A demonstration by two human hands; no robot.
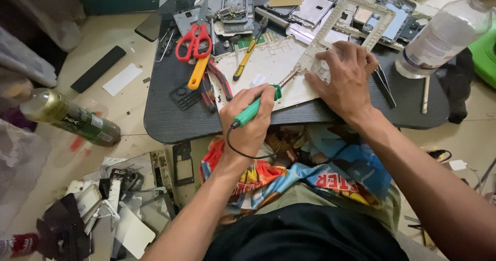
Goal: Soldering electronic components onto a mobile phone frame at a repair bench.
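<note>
The left hand (pixel 250 121) is wrapped tight around a green-handled soldering iron (pixel 253 109), its tip just beside the right hand (pixel 343 77), which presses spread fingers on a white frame (pixel 315 59) on the worktop (pixel 170 121).

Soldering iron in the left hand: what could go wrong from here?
1. The tip of the soldering iron works close to the right hand pressing the white frame; the fingers could get burned.
2. Its cord loops toward the lap and may snag.

Two bottles (pixel 70 119), one pair of scissors (pixel 194 40), one soldering iron (pixel 258 103).
</note>
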